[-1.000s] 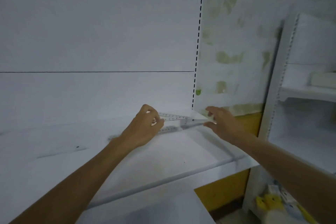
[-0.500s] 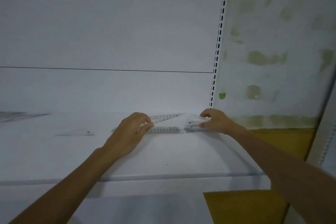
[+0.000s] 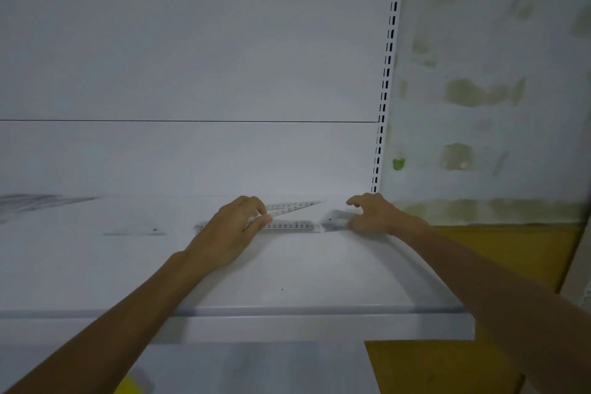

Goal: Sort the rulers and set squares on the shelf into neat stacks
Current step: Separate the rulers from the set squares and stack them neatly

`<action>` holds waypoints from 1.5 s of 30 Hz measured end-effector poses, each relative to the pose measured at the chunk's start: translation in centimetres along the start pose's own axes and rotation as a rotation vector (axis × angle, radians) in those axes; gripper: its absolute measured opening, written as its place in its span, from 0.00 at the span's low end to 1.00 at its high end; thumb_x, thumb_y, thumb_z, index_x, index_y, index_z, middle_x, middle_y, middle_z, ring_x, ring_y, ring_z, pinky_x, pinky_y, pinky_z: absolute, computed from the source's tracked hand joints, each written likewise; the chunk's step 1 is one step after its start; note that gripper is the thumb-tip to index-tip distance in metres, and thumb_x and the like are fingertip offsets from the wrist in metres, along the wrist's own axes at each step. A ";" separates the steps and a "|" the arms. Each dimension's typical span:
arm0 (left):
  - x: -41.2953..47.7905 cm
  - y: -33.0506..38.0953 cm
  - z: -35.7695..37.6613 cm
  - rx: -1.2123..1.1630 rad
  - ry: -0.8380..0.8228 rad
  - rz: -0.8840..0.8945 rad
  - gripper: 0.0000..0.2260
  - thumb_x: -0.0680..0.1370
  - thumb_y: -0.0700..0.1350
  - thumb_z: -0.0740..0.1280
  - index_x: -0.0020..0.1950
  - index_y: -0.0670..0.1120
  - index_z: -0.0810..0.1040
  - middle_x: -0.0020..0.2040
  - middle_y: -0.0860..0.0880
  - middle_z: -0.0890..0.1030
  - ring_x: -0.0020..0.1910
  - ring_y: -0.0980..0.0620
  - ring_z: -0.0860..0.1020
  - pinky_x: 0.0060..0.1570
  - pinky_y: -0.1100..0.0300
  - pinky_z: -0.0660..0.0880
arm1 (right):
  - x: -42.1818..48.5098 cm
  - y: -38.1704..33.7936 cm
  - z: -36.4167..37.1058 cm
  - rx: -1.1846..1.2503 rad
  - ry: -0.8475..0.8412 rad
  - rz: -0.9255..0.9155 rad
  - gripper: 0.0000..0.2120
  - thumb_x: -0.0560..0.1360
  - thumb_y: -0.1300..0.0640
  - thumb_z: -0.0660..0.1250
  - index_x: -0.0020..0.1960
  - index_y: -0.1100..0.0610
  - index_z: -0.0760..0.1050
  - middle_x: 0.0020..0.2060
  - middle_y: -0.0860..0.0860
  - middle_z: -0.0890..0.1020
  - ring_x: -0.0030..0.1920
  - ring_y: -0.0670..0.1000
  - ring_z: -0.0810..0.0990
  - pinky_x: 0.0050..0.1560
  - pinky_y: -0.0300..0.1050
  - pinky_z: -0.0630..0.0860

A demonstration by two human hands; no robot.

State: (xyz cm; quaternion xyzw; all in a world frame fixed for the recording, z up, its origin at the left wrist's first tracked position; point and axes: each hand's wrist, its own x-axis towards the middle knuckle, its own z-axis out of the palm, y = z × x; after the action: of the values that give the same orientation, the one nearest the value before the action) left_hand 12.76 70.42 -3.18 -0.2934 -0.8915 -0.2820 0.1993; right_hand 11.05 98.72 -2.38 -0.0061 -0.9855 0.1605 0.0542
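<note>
A clear straight ruler (image 3: 289, 226) lies flat near the back of the white shelf (image 3: 287, 281). Above it a clear set square (image 3: 294, 206) points right. My left hand (image 3: 233, 230) pinches the left end of the set square, covering the ruler's middle left. A second clear piece (image 3: 334, 221) lies at the ruler's right end. My right hand (image 3: 372, 214) has its curled fingers on that piece's right side; how firmly it holds is unclear.
More clear rulers (image 3: 134, 231) lie flat further left, and a blurred dark stack (image 3: 35, 201) sits at the far left. The slotted upright (image 3: 385, 73) marks the shelf's right end. A stained wall (image 3: 486, 89) and yellow panel (image 3: 447, 365) lie right.
The view swung right to face the shelf squarely. My right hand came down onto the clear piece at the ruler's right end. My left hand stayed on the set square.
</note>
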 end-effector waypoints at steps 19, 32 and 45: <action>9.1 6.1 9.1 0.116 -0.188 0.076 0.17 0.81 0.52 0.54 0.70 0.51 0.68 0.69 0.49 0.68 0.63 0.46 0.71 0.62 0.55 0.66 | -10.4 -0.3 2.5 -0.005 0.184 -0.237 0.16 0.79 0.48 0.56 0.64 0.50 0.70 0.64 0.47 0.72 0.63 0.48 0.67 0.66 0.42 0.61; 9.4 5.6 11.5 0.206 -0.255 0.165 0.13 0.81 0.46 0.52 0.62 0.47 0.71 0.62 0.48 0.72 0.54 0.46 0.74 0.52 0.58 0.67 | -10.0 -0.1 2.9 0.017 0.223 -0.257 0.17 0.78 0.48 0.55 0.65 0.51 0.70 0.62 0.45 0.73 0.61 0.46 0.68 0.63 0.39 0.63; 9.1 6.0 10.4 0.217 -0.107 0.266 0.14 0.80 0.51 0.58 0.62 0.47 0.72 0.62 0.49 0.73 0.60 0.50 0.69 0.58 0.57 0.63 | -10.1 -0.2 2.6 -0.006 0.177 -0.199 0.16 0.77 0.47 0.57 0.62 0.50 0.72 0.62 0.46 0.74 0.63 0.47 0.68 0.66 0.43 0.64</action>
State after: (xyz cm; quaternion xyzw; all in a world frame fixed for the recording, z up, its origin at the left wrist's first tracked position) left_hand 7.79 84.64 -4.03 -0.4000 -0.8794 -0.1392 0.2174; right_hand 20.77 97.37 -5.81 0.0775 -0.9730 0.1504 0.1568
